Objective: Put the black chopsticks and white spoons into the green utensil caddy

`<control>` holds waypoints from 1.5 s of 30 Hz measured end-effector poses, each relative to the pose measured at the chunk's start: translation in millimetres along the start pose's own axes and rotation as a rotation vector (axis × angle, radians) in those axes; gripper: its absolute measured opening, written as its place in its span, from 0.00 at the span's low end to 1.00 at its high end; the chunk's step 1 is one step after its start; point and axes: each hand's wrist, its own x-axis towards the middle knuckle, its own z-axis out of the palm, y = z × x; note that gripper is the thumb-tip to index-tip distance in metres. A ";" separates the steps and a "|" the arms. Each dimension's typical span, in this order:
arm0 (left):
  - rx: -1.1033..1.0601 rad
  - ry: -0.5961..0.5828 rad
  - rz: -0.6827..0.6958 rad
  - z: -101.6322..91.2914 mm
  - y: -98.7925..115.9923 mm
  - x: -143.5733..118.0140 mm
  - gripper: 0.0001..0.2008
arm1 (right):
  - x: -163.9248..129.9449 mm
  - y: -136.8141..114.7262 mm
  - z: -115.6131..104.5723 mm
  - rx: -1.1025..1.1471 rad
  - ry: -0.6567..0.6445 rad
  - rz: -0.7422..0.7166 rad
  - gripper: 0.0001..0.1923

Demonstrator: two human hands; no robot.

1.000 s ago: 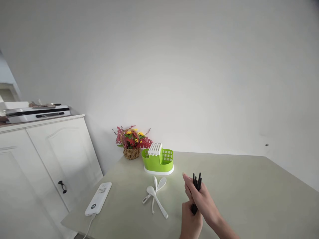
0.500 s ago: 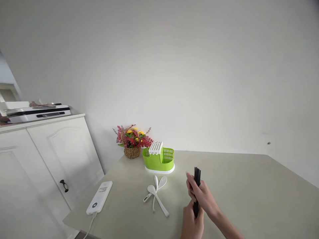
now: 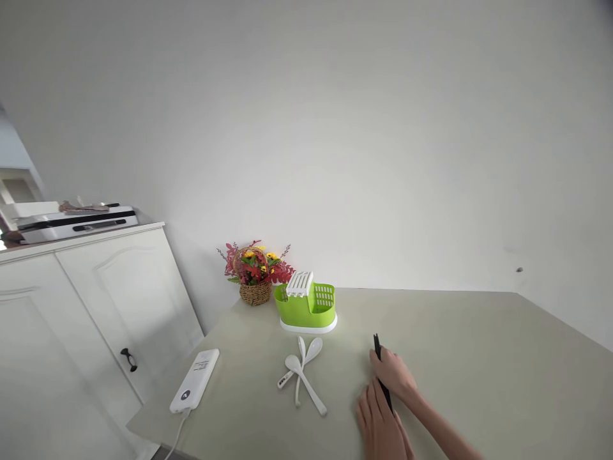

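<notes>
A bundle of black chopsticks (image 3: 384,391) lies low at the table surface, slanting away from me. My right hand (image 3: 395,372) is closed around its upper part, and the far tips stick out past the fingers. Nearer to me, my left hand (image 3: 378,421) is laid over the lower part, fingers on one side and thumb on the other. Both hands cover much of the bundle. To the left, several white spoons (image 3: 309,386) lie crossed over one another. Behind them stands a green utensil holder (image 3: 299,313) with a white slotted top and white base.
A woven basket of artificial flowers (image 3: 255,292) stands at the back left, against the wall. Near the left table edge lies a white power bank (image 3: 196,380) with a cable (image 3: 176,434) plugged in. A white cabinet (image 3: 119,306) stands left of the table (image 3: 460,332).
Both hands have lowered the chopsticks from upright to slanting at the table. My left hand has turned from a grip below to lying over them with its fingers extended.
</notes>
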 end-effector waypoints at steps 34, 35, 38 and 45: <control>0.601 0.080 -0.206 -186.0 -92.7 40.0 0.22 | -76.9 100.2 -32.1 0.508 0.028 -0.149 0.24; 0.602 0.071 -0.191 -187.4 -93.9 41.6 0.21 | -76.8 100.9 -32.6 0.507 0.022 -0.151 0.24; 0.585 0.033 -0.144 -190.0 -96.6 46.5 0.19 | -77.8 101.4 -33.0 0.512 0.011 -0.155 0.23; 0.364 -0.100 -0.183 -194.4 -101.9 55.1 0.21 | -77.4 100.2 -32.0 0.542 0.058 -0.159 0.23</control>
